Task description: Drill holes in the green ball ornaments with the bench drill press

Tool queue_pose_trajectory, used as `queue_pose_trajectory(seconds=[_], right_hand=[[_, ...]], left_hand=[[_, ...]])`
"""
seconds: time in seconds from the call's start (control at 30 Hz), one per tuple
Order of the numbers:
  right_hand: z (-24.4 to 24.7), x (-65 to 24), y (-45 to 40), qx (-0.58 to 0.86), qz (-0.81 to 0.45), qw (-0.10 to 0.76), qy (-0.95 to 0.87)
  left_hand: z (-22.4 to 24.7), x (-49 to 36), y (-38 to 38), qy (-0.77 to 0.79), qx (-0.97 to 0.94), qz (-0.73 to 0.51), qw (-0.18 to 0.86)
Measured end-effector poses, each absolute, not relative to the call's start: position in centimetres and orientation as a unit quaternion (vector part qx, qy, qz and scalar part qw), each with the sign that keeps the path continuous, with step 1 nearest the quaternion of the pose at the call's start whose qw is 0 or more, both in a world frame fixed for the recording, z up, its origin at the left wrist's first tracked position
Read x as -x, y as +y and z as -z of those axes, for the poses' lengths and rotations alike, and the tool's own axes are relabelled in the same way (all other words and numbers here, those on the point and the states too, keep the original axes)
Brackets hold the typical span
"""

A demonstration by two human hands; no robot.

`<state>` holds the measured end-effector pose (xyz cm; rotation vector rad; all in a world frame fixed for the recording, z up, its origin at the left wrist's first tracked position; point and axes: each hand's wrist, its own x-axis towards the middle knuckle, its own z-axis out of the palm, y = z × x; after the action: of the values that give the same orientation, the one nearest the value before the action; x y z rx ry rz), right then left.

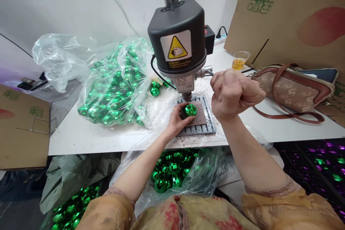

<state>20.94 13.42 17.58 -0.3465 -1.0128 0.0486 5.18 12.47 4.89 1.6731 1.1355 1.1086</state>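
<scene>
My left hand [175, 121] is cupped around a green mirrored ball [190, 110], which lies on its side with a dark cap at one end. The ball rests on a brown pad [201, 113] on a grey slotted metal plate [198, 130], just below the chuck of a bench drill [178, 36]. My right hand [234, 95] is a closed fist raised beside the drill head. It appears to grip the drill's side lever [210, 73], most of which my fingers hide.
A clear plastic bag of green balls [114, 86] lies left of the drill, with a loose ball [154, 91] beside it. Dark specks dot the white table [107, 140]. A glass of amber liquid [239, 60] and a handbag [292, 88] stand right. Another bag of balls [172, 169] sits below the edge.
</scene>
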Motion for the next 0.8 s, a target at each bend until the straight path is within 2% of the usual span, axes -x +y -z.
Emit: queue_pose_trajectory(seconds=[0.4,0.6,0.67,0.8], right_hand=[[-16.1,-21.1,13.6,0.079,0.004,0.855,-0.512],[-20.2,-20.7,13.2,0.202,-0.044,0.859,-0.469],[-22.1,-21.0,13.6,0.223,-0.068,0.847,-0.479],[-23.7,-21.5,14.5,0.258,-0.073,0.818,-0.509]], left_hand=[[-5.0,-5.3,12.2,0.447,-0.662,-0.446,0.405],[-5.2,-6.0,12.1,0.445,-0.649,-0.467,0.402],[-5.4,-6.0,11.6,0.456,-0.646,-0.483,0.376],[-5.5,-4.6,8.4,0.47,-0.678,-0.504,0.256]])
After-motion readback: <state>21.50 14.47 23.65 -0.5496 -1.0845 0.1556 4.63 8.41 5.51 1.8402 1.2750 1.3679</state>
